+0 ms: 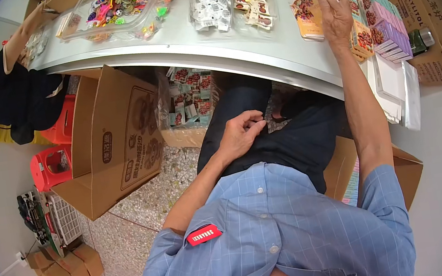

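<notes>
The right hand (336, 15), fingers nearly straight, touches a flat orange printed card (305, 10) on the white desk (129, 46), grip unclear; the left hand (243, 134), half-curled, looks empty. A sideways nudge could topple the purple-and-green cardboard boxes (390, 32) stacked nearby.

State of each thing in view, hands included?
Left hand: loosely curled over the lap
Right hand: over the table, grip unclear
Orange packaging: lying on the table
Plastic tub: open, holding colourful trinkets
Big cardboard box: open
Box under table: open, holding packets
Purple boxes: stacked
</notes>
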Motion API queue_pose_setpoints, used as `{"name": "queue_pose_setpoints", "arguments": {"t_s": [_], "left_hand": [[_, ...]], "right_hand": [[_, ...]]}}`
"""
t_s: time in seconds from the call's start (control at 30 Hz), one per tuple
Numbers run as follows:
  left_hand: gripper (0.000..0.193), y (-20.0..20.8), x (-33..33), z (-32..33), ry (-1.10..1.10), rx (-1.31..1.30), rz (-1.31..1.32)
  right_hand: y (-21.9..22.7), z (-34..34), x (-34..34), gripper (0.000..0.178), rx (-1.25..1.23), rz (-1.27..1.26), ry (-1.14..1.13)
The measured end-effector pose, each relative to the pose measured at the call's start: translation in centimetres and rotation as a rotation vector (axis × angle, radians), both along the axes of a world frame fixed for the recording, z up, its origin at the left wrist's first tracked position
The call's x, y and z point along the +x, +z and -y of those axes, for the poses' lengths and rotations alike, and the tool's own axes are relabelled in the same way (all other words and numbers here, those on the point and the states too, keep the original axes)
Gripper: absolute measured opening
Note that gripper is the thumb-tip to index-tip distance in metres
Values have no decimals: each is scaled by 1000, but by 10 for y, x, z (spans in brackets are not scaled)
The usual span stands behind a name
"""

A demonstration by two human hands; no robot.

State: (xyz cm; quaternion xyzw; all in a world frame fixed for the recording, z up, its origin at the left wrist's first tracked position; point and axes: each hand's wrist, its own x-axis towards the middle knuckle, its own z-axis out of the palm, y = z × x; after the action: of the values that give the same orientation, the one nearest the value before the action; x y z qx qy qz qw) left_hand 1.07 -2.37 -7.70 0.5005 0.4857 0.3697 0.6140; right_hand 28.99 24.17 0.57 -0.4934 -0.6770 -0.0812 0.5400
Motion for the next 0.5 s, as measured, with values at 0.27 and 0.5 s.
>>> {"name": "queue_pose_setpoints", "arguments": {"t_s": [0.27,0.5], "left_hand": [[65,47,-14,-22,177,55,459],[108,86,-1,-52,-233,-102,851]], "right_hand": [[48,97,-38,34,-451,-712,278],[-26,247,-116,26,-1044,-1185,627]]}}
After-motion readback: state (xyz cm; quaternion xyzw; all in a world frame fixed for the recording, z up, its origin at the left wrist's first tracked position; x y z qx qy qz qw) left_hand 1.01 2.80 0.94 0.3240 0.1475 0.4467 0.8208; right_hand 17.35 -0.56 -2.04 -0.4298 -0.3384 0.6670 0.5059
